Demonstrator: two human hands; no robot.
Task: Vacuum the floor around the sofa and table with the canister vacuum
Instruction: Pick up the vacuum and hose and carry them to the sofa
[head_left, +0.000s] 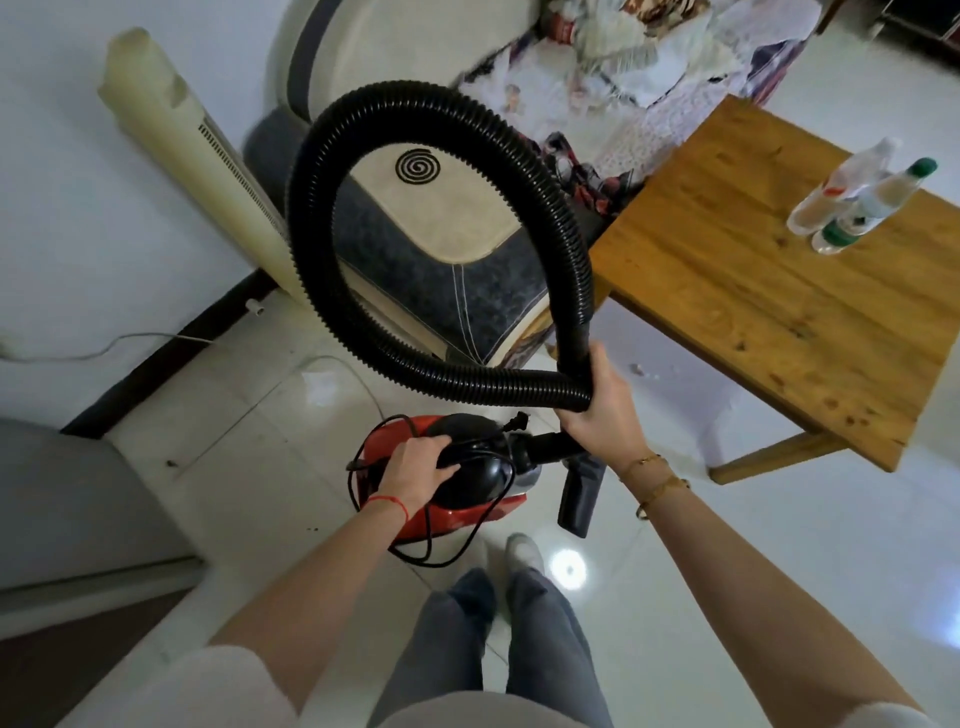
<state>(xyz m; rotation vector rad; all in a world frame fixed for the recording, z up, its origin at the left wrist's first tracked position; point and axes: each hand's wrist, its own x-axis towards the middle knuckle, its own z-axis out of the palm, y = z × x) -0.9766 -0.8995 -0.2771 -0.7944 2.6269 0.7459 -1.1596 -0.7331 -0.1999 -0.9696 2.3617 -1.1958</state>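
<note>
A red and black canister vacuum (467, 499) hangs just above the white tiled floor in front of my feet. My left hand (415, 465) grips its black top handle, with the black power cord (441, 551) looped around it. My right hand (597, 395) holds the black ribbed hose (332, 135) where it crosses itself, so the hose forms one big loop rising in front of the sofa (447, 244). A dark nozzle (579, 493) hangs below my right hand. The wooden table (769, 291) stands to the right.
Two plastic bottles (857, 197) stand on the table's far corner. A cream tower fan (197, 156) leans by the wall at left, with a white cable (130, 345) along the baseboard. A grey cabinet (78, 514) sits at lower left. Crumbs (641, 370) lie under the table.
</note>
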